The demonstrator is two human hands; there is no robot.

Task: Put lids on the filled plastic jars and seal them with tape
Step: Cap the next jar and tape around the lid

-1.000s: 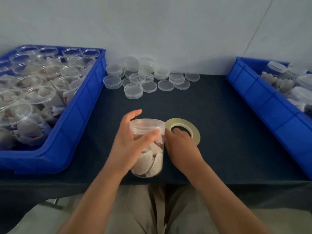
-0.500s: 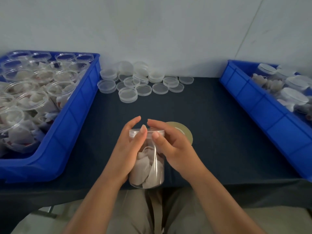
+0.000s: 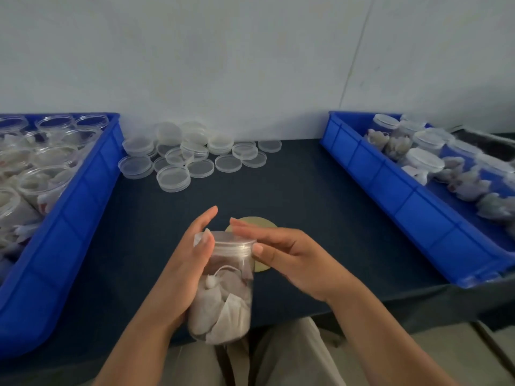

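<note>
A clear plastic jar (image 3: pixel 223 296) filled with white tea bags is held above the table's front edge. My left hand (image 3: pixel 184 271) wraps its left side, thumb on the lid rim. A clear lid (image 3: pixel 232 240) sits on the jar. My right hand (image 3: pixel 287 257) rests on the lid's right side, fingers flat over the top and thumb on the rim. The yellowish tape roll (image 3: pixel 259 222) lies on the dark table behind the jar, mostly hidden by my right hand. Loose clear lids (image 3: pixel 192 157) are heaped at the back.
A blue bin (image 3: pixel 83 196) at the left holds several open filled jars. Another blue bin (image 3: pixel 390 185) at the right holds several lidded jars lying down. The dark table (image 3: pixel 306 196) ends near my lap. A white wall stands behind.
My right hand left the tape roll and came onto the jar's lid. The jar rose off the table toward me, and the camera view tilted upward.
</note>
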